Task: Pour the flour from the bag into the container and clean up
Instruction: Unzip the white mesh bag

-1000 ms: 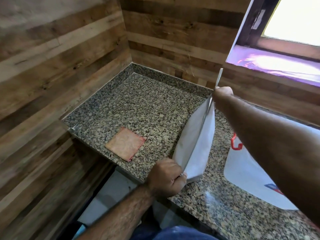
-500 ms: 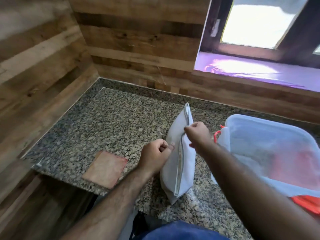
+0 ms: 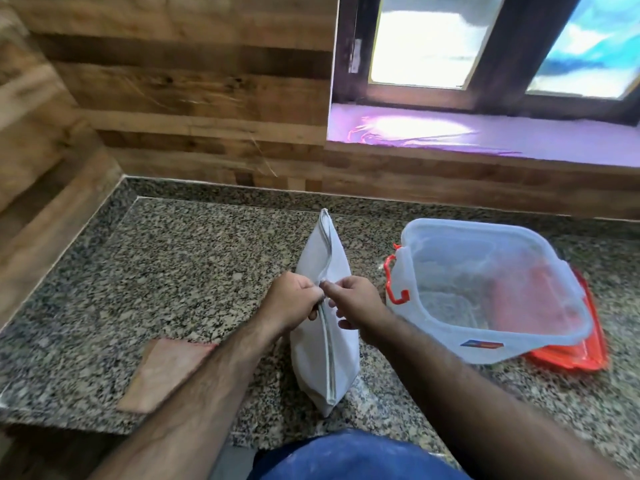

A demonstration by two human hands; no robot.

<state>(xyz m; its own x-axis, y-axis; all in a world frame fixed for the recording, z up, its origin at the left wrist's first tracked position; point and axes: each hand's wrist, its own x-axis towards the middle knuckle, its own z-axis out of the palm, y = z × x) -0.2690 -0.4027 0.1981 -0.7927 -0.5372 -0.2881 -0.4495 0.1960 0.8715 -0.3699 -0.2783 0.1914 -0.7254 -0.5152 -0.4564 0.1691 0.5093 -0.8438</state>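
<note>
A white flour bag [image 3: 337, 365] stands on the granite counter [image 3: 180, 271] with its sealed top seam running toward me. My left hand [image 3: 291, 301] pinches the seam's left side near its middle. My right hand [image 3: 353, 304] pinches the right side, directly opposite. To the right a clear plastic container [image 3: 485, 289] with orange clips leans tilted on its orange lid [image 3: 571, 355], mouth facing me. Whether flour lies inside is unclear.
A reddish-brown cloth [image 3: 162, 372] lies flat near the counter's front left edge. Wooden walls close the left and back sides. A purple window sill [image 3: 485, 133] runs above the back right.
Both hands have come together at the middle of the bag's top seam. The bag stands more upright and nearer me. My view has swung right, showing the whole container.
</note>
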